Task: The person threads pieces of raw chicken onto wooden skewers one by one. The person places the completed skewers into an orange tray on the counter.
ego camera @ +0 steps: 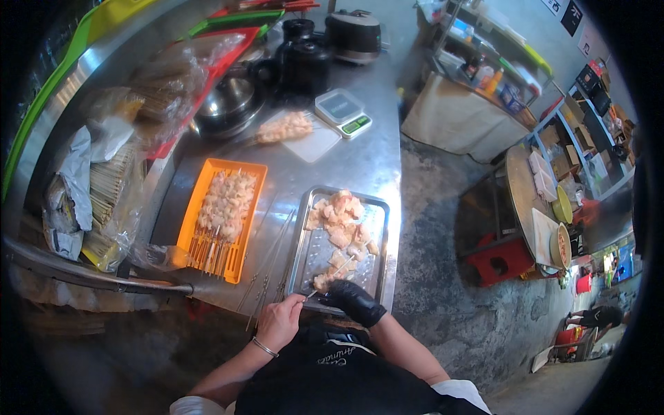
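Observation:
My bare left hand [280,320] pinches the near end of a metal skewer [311,294] at the near edge of a perforated metal tray [306,249]. The skewer slants up and away over the tray. My right hand [357,302], in a black glove, closes around raw meat [322,281] threaded low on the skewer; its fingertips are partly hidden. A heap of pale raw meat chunks [340,210] lies in the tray's far half. Left of the tray, several bare metal skewers [274,254] rest on the steel table [358,168].
An orange basket [185,228] holds several loaded meat skewers [228,202]. Farther back are a digital scale [342,111], more skewered meat [285,127], metal bowls [228,98] and a rice cooker [354,35]. Bagged bamboo skewers [111,187] lie left. A round table [521,192] stands right; another person [602,316] is far off.

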Tool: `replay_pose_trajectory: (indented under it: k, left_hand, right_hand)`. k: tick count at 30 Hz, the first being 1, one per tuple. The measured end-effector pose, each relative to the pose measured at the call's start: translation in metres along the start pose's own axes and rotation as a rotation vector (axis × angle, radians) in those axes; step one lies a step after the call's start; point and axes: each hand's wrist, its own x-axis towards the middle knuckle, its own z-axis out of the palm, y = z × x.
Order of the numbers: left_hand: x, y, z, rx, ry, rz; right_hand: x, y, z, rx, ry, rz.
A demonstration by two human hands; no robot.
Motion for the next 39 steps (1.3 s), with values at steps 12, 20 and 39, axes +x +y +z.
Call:
replay_pose_trajectory:
  k: [12,20,39]
  left_hand:
    - [-0.009,-0.015,-0.003,0.032,0.006,-0.04]
    - [-0.007,-0.032,-0.023,-0.11,0.045,-0.118]
    - [-0.031,-0.024,-0.041,0.021,0.112,-0.004]
  right_hand:
    - [0.006,0.015,-0.005,-0.12,0.214,0.075]
    - [0.076,-0.007,-0.056,-1.591,0.59,-0.397]
    - [0.048,-0.021,-0.074,-1.396,0.178,-0.438]
